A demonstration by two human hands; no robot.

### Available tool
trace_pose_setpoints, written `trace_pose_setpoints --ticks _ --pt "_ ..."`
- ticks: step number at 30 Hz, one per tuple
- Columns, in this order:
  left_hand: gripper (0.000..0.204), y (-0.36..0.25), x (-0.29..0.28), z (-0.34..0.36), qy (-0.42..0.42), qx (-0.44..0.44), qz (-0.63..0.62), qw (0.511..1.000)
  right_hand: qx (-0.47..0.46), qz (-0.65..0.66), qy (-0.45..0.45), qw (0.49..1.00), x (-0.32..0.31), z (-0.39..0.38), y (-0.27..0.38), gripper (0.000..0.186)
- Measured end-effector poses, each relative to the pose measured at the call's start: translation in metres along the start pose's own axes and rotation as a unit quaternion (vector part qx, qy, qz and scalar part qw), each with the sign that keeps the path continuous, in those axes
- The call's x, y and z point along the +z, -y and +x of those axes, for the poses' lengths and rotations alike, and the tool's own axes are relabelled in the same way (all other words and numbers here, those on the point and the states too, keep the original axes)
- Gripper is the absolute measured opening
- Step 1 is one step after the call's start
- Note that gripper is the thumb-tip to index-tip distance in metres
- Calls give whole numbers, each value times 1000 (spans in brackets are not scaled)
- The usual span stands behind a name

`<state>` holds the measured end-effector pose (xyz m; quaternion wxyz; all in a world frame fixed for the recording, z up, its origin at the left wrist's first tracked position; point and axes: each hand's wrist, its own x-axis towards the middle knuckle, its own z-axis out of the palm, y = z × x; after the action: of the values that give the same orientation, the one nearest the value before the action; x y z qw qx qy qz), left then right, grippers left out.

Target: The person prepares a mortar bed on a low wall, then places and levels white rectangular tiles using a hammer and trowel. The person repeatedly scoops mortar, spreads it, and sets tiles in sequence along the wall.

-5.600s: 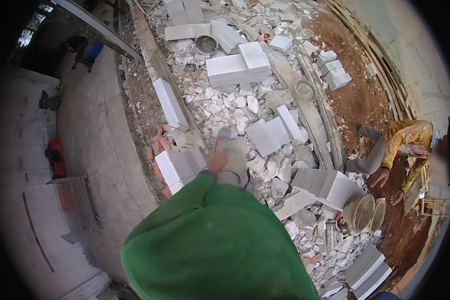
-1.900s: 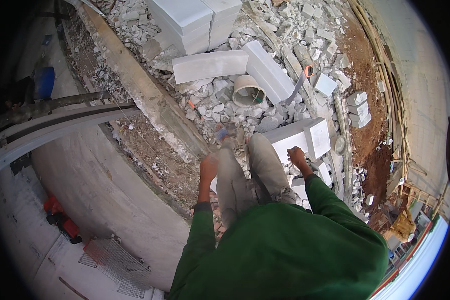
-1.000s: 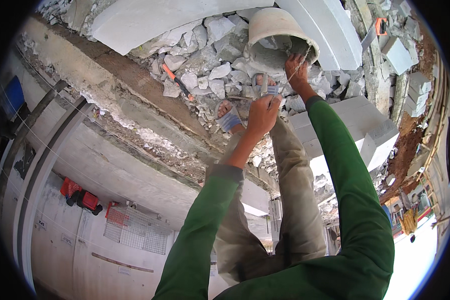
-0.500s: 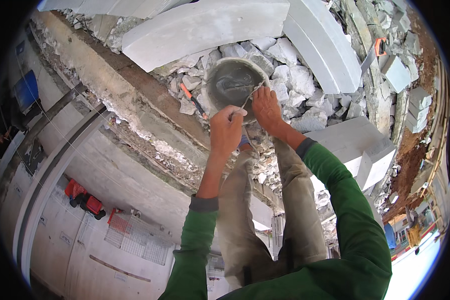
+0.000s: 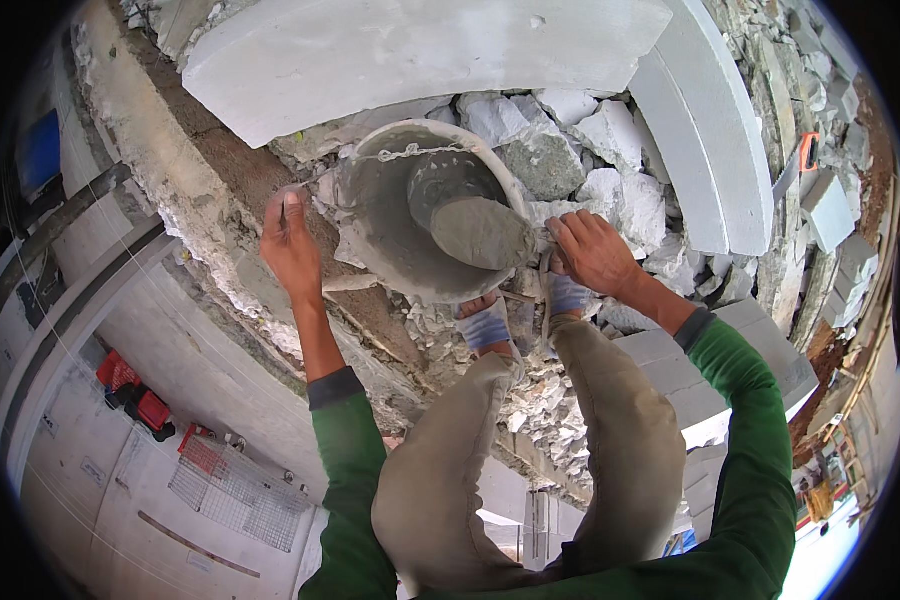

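Observation:
A round bucket, grey with mortar inside, stands tilted among broken rubble just ahead of my feet. Beyond its left rim, my left hand is closed in a pinch on a thin knotted rope that stretches over the far side of the opening. Beside the right rim, my right hand has its fingers curled closed; what is in them is hidden. A lighter, rounded grey patch shows inside the bucket; I cannot tell whether it is pooled mortar or a flat tool.
Long pale blocks lie beyond the bucket, with another at right. A saw with an orange handle rests farther right. Grey blocks sit near my right arm. A rough concrete edge runs along the left, above a lower floor.
My hands have spread apart, the left going left with the rope. The bucket looks larger, closer and more tilted. The orange-handled tool left of it has gone out of sight.

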<state>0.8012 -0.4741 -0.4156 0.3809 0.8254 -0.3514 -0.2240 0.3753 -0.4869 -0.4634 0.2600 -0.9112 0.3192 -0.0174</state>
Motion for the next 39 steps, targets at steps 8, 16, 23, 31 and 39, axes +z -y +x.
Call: trace_pose_setpoints --ticks 8,16,23,31,39 --pt "33 44 30 53 126 -173 -3 977 71 23 33 997 34 -109 -107 51" --pt "98 43 -34 142 -6 50 -65 997 252 109 10 961 4 -45 -130 27" --pt "113 38 29 207 159 -17 -287 944 299 268 101 910 21 4 -98 38" --pt "106 6 -7 152 194 -147 42 969 289 206 -61 933 16 -64 -117 34" --pt "89 27 -51 105 31 -67 45 996 344 441 -146 816 27 -43 -96 28"
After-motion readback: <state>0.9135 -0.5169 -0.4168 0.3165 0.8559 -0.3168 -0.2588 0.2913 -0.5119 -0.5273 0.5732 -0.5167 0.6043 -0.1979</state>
